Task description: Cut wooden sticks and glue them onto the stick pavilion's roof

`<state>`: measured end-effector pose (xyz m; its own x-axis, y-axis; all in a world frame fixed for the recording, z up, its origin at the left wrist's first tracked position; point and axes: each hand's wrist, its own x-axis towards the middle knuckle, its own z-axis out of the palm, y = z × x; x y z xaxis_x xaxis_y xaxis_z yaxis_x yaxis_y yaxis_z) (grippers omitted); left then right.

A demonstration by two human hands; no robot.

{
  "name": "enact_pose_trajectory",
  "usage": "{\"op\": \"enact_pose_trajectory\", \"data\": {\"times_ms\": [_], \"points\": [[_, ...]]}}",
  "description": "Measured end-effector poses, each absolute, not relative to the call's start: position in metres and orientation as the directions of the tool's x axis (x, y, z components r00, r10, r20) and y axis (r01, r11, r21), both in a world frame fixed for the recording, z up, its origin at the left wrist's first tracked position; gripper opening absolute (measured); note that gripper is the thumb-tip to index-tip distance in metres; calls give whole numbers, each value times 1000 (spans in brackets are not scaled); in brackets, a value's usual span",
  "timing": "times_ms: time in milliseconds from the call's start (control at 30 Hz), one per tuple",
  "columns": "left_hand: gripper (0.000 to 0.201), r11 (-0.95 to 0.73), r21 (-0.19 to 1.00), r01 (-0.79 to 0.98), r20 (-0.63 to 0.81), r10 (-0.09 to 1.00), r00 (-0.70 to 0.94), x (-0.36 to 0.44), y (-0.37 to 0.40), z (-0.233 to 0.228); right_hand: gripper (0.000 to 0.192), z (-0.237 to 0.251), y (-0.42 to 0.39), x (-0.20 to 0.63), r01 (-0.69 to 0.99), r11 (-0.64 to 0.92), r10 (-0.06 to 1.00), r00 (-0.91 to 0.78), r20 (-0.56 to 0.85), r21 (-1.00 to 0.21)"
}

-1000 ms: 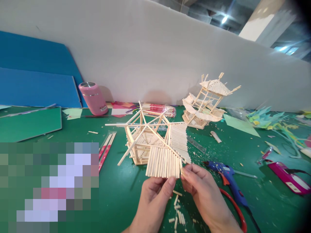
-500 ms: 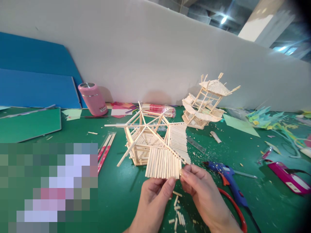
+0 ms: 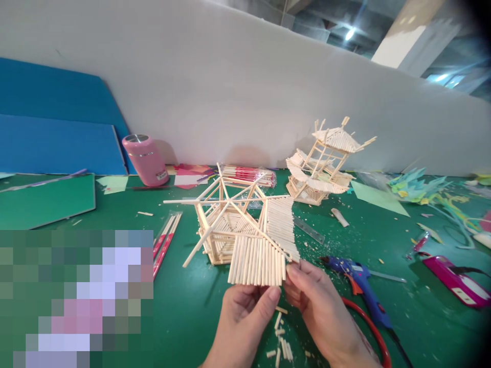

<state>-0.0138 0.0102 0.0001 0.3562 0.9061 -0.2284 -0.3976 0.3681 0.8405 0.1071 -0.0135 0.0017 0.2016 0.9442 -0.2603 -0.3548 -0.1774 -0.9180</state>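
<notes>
A pavilion model of thin wooden sticks (image 3: 230, 225) stands in front of me, its open roof ribs partly covered. Two slatted panels fill the near and right sides; the near roof panel (image 3: 257, 260) slopes toward me. My left hand (image 3: 245, 322) is at that panel's lower edge, its fingers curled and thumb folded in; what they grip, if anything, is hidden. At the panel's right edge, my right hand (image 3: 320, 306) pinches the end of a short wooden stick (image 3: 284, 268) beside the corner rib. Short cut stick pieces (image 3: 285, 348) lie below my hands.
A blue glue gun (image 3: 362, 283) lies at the right near a magenta power strip (image 3: 454, 281). Behind stand a tiered stick pavilion (image 3: 326, 163) and a pink flask (image 3: 148, 161). Packs of sticks (image 3: 247, 175) and a clear ruler (image 3: 309, 230) rest on the green table.
My left hand has lowered slightly from the panel's edge. My right hand stays at the panel's right corner. The view has shifted a little; the model stands as before.
</notes>
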Motion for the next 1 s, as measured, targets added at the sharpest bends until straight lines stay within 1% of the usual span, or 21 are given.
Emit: {"op": "enact_pose_trajectory", "data": {"times_ms": [33, 167, 333, 500, 600, 733, 867, 1000], "points": [[9, 368, 834, -411, -217, 904, 369, -13, 11, 1, 26, 2, -13, 106, -361, -174, 945, 200, -258, -916], [12, 359, 826, -434, -170, 893, 417, -10, 13, 2, 30, 4, -10, 103, -410, -152, 944, 210, -255, -899], [11, 345, 825, -448, -180, 911, 371, -8, 13, 2, 25, 7, -6, 101, -485, -154, 951, 163, -263, -861], [22, 349, 803, -483, -188, 917, 351, -5, 12, 3, 16, 10, -6, 101, -536, -131, 964, 128, -234, -834], [21, 345, 800, -491, -190, 922, 338, -4, 12, 4, 16, 10, -6, 100, -567, -127, 965, 118, -232, -814], [14, 332, 816, -474, -183, 925, 334, -4, 12, 6, 17, 10, -6, 99, -566, -125, 962, 130, -239, -815], [13, 331, 825, -457, -186, 924, 333, -4, 12, 6, 15, 12, -5, 98, -560, -128, 964, 123, -235, -819], [14, 329, 835, -440, -191, 925, 328, -4, 12, 5, 18, 12, -5, 98, -538, -146, 956, 140, -259, -830]]}}
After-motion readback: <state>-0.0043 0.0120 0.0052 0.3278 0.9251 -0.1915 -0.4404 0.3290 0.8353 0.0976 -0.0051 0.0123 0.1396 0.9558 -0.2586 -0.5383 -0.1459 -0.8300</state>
